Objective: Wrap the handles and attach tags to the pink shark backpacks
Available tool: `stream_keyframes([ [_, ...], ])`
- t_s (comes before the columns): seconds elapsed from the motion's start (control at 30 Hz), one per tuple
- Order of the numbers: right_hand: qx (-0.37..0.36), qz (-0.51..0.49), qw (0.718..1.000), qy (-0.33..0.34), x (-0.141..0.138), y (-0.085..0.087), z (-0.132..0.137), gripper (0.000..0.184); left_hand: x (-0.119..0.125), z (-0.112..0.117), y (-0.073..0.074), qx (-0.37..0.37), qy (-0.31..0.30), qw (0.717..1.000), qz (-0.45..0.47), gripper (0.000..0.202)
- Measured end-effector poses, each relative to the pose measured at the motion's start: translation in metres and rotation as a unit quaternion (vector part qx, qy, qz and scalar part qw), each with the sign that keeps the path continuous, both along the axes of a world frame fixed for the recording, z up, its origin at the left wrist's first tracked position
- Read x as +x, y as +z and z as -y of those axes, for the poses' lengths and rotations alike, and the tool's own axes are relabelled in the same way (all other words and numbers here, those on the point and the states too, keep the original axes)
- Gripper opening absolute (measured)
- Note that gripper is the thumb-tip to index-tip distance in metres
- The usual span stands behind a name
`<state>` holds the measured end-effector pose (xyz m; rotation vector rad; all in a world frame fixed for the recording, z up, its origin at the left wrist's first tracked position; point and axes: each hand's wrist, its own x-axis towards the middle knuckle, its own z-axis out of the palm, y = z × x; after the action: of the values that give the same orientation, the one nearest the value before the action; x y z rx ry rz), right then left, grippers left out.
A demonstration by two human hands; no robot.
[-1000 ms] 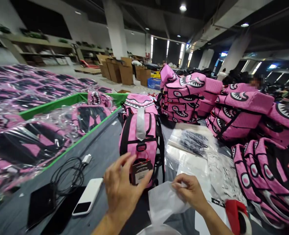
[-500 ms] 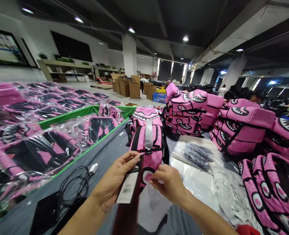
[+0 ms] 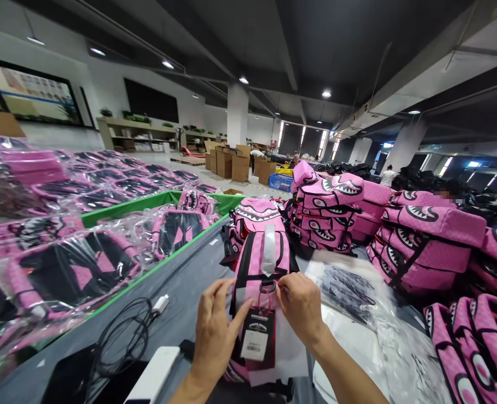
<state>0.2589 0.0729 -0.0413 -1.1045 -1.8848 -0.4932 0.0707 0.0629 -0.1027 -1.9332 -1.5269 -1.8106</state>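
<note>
Over the backpack, left hand has released the tag; right hand's grip unclear.

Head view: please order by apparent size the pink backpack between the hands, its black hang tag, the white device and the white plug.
1. Pink backpack
2. Black hang tag and white device: alike, and the frame cuts off the device, so unranked
3. White plug
</note>
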Motion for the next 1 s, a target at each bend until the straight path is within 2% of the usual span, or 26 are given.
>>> stream_keyframes([
  [0.07,0.010,0.008,1.000,-0.011,-0.001,0.000,0.000,0.024,-0.002,-0.013,0.008,-0.032,-0.012,0.999,0.033,0.048],
  [0.13,0.012,0.017,1.000,-0.020,0.000,0.000,0.000,0.026,-0.001,-0.020,0.015,-0.056,-0.045,0.996,0.046,0.043],
  [0.3,-0.013,0.030,0.999,-0.035,0.005,0.000,0.002,0.026,-0.003,-0.021,0.032,-0.091,-0.092,0.991,-0.019,0.026],
  [0.37,-0.032,0.020,0.999,-0.031,0.008,-0.001,0.002,0.023,-0.008,-0.021,0.038,-0.117,-0.111,0.986,-0.044,0.023],
  [0.5,-0.118,-0.049,0.992,0.012,0.016,0.000,-0.003,0.016,-0.016,-0.023,0.047,-0.131,-0.124,0.983,-0.022,0.034],
  [0.57,-0.176,-0.090,0.979,0.045,0.018,0.005,-0.007,0.011,-0.015,-0.023,0.055,-0.140,-0.127,0.982,-0.007,0.037],
  [0.67,-0.237,-0.126,0.959,0.086,0.017,0.022,-0.012,0.004,-0.006,-0.024,0.073,-0.176,-0.124,0.976,-0.021,0.032],
  [0.8,-0.299,-0.165,0.925,0.164,0.005,0.047,-0.020,0.005,0.005,-0.031,0.095,-0.247,-0.140,0.958,-0.025,0.030],
  [0.9,-0.361,-0.185,0.888,0.218,-0.009,0.054,-0.028,0.009,0.008,-0.034,0.100,-0.271,-0.178,0.946,0.033,0.028],
  [1.0,-0.408,-0.178,0.862,0.240,-0.019,0.051,-0.033,0.010,0.007,-0.028,0.096,-0.264,-0.190,0.943,0.076,0.032],
])
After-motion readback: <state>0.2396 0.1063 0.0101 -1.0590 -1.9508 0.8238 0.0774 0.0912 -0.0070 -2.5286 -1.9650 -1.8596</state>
